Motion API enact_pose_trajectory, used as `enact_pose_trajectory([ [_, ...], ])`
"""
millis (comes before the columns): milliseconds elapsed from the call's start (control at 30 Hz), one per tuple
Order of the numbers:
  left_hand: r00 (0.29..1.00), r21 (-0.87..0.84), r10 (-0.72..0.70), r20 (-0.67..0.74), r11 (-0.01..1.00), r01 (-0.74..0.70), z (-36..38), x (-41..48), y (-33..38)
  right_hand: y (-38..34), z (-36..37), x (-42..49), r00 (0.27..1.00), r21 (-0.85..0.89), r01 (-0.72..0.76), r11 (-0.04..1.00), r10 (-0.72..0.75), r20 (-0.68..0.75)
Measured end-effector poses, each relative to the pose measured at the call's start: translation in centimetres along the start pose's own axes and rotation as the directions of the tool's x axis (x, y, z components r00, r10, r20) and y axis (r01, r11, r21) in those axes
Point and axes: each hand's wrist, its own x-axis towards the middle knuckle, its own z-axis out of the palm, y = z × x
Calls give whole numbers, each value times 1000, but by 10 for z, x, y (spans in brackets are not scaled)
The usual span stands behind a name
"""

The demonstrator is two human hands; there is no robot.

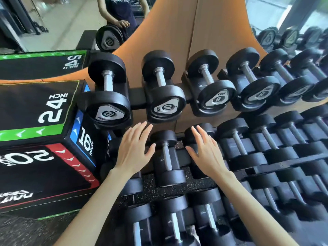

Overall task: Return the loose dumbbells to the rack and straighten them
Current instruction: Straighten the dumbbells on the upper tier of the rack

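Note:
A tiered dumbbell rack [136, 96] runs from centre to right, holding black dumbbells with steel handles. On the top row sit two marked 10, the left one [108, 96] and its neighbour [164, 93], then one marked 8 [212, 86]. On the middle row a dumbbell [166, 157] lies between my hands. My left hand [135, 148] hovers with straight spread fingers just left of it, below the top row. My right hand [206, 150] is spread flat over the neighbouring dumbbell [195, 134], covering most of it. Neither hand holds anything.
A stack of black soft plyo boxes [40, 132] marked 24, 16 and 20 inch stands at the left, close against the rack. A mirror [62, 22] behind reflects a person and a dumbbell. More dumbbells [276, 139] fill the rows to the right and the bottom row.

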Motion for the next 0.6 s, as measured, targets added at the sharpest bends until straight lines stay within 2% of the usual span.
enact_pose_trajectory([
  [367,994,-111,27,-102,993,-39,3,47,-25,-21,-27,54,986,-89,154,984,-160,-55],
  [467,985,-227,-69,-157,973,32,16,74,-29,-14,-28,83,982,-85,186,979,-189,-29],
  [600,966,-423,-198,-164,899,112,39,110,-37,-4,-36,134,977,-51,210,976,-211,-24],
])
